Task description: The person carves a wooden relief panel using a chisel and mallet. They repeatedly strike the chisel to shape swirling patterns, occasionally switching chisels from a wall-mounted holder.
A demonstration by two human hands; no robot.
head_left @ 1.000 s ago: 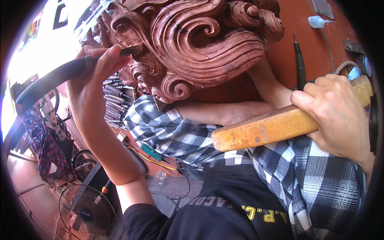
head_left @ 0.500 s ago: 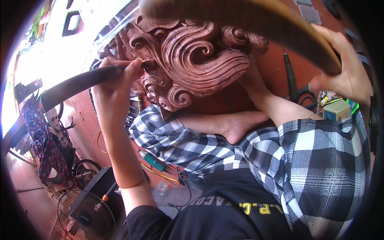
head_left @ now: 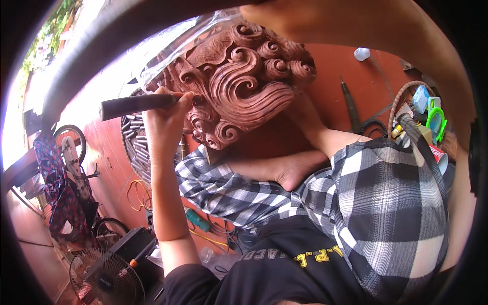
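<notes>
A reddish-brown wood carving (head_left: 254, 96) with deep curls and wave-like grooves stands in front of my bare foot and crossed leg. My left hand (head_left: 165, 114) closes around a dark-handled chisel (head_left: 134, 105), its thumb and fingertips close to the carving's left part. The chisel's tip meets the wood beside the curls, and its cutting edge is too small to make out. High at the upper edge, very near the camera, my right hand (head_left: 267, 19) grips a wooden club (head_left: 101, 48), which sweeps blurred across the upper left. Its fingers are partly cut off.
A round basket of many chisels (head_left: 134, 145) lies left of the carving. On the red floor are a slim dark handpiece (head_left: 349, 105) with a coiled cord, a white cup (head_left: 362, 54) and a green power tool (head_left: 197, 219). A fan (head_left: 107, 279) stands lower left; a cluttered basket (head_left: 406, 101) sits right.
My right hand has swung from the right side up to the top middle, carrying the club toward the upper left. The left hand keeps the chisel on the carving, its handle now more level.
</notes>
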